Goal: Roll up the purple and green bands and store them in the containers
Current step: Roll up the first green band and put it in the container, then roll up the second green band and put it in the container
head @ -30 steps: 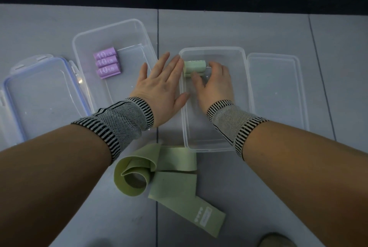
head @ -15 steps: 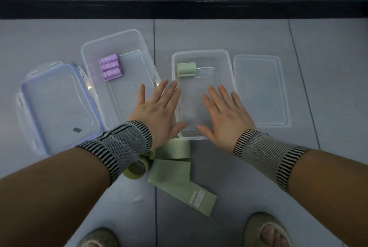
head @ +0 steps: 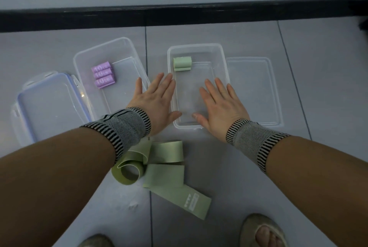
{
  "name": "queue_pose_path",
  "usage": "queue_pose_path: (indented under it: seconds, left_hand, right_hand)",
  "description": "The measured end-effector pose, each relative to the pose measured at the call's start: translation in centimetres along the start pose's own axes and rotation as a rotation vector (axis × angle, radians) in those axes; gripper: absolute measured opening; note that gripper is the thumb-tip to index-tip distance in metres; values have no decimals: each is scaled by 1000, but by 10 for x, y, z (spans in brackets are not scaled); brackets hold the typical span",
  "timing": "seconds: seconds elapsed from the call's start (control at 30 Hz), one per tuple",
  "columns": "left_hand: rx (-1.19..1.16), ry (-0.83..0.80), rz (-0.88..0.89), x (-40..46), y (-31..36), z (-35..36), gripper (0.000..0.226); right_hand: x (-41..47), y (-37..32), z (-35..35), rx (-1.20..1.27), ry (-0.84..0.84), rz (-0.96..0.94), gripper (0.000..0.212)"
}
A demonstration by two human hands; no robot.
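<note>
Both hands flat, fingers straight and spread, palms down, holding nothing. Left hand (head: 154,101) hovers over the gap between the two boxes, its fingertips over the near corner of the left box (head: 127,42). Right hand (head: 219,105) hovers over the near half of the right box (head: 224,51), thumb near that box's near rim; contact can't be told. Forearms come in from the near edge; striped wrist bands (head: 123,127) on both.

Purple rolls (head: 103,75), three stacked side by side, sit beyond the left grip, tucked in the left box's far-left corner, likely to leave room. One green roll (head: 182,63) sits beyond and between the grips, in the right box's far-left corner, same logic. Loose green bands (head: 165,171) lie on the floor (head: 298,177) nearer the body than both grips, under the left wrist: probably next to roll. Lids (head: 49,103) lie outboard of each box, open.
</note>
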State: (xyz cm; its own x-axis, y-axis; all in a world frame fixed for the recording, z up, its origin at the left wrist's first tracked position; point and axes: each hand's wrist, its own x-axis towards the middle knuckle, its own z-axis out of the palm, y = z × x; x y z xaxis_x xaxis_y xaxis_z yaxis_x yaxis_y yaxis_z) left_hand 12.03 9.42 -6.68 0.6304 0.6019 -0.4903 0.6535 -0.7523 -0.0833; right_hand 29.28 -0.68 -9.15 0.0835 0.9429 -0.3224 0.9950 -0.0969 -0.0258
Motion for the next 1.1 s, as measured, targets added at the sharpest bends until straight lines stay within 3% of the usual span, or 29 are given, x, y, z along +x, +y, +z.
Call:
queue_pose_path:
  seconds: [0.27,0.37,0.6,0.7,0.93,1.1]
  left_hand:
    - [-85,65,-9,2,1,1,79]
    - [-110,128,25,-20,9,-3,77]
    - [-224,267,95,-105,6,14,72]
    - [-226,224,26,-132,5,42,70]
    - [-300,14,-105,-164,3,85,70]
    - [-269,117,5,-165,13,88,58]
  right_hand:
    - [3,3,-7,24,57,-8,86]
    - [-10,-3,-16,54,76,-51,79]
    - [-77,-35,-23,178,316,-309,52]
    - [-99,-54,-1,207,226,-340,49]
    - [-94,-76,29,256,-19,-200,42]
    - [-86,-83,30,167,-75,-244,49]
